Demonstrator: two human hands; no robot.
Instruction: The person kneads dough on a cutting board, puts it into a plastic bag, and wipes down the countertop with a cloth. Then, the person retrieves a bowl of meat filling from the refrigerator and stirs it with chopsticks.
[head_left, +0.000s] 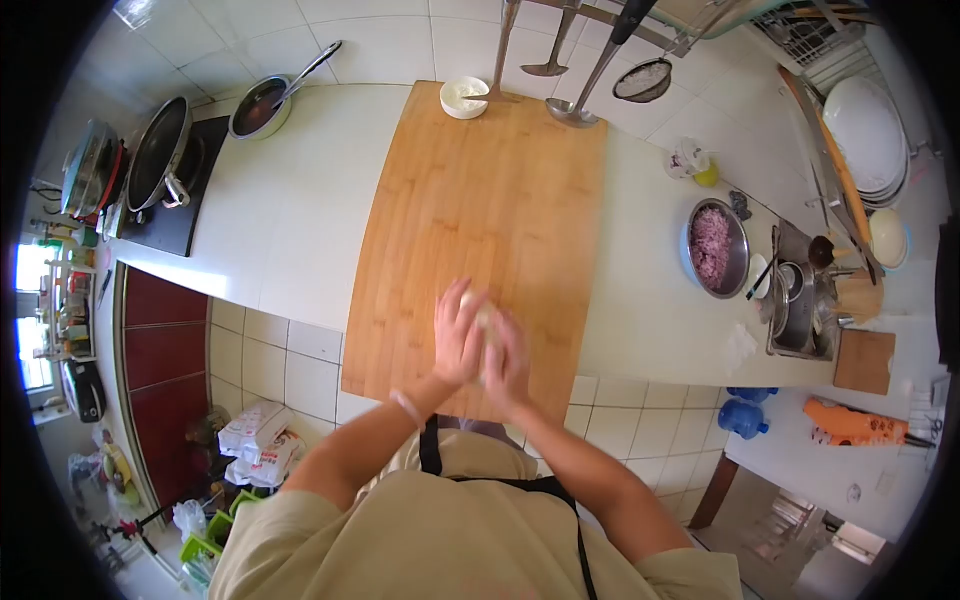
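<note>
My left hand (461, 334) and my right hand (507, 361) are together above the near part of a wooden board (480, 200). Between them a small pale lump (486, 318) shows in part, like dough. The fingers of both hands are bent around it, and the palms hide the rest. A bracelet sits on my left wrist. At the board's far edge stands a small white bowl (464, 98) with white powder in it.
Right of the board, a metal bowl (735, 262) holds chopped purple food, beside a sink (803, 318). Ladles (572, 112) and a strainer (643, 81) hang over the far edge. On the left are a pot (262, 108) and a pan (160, 155).
</note>
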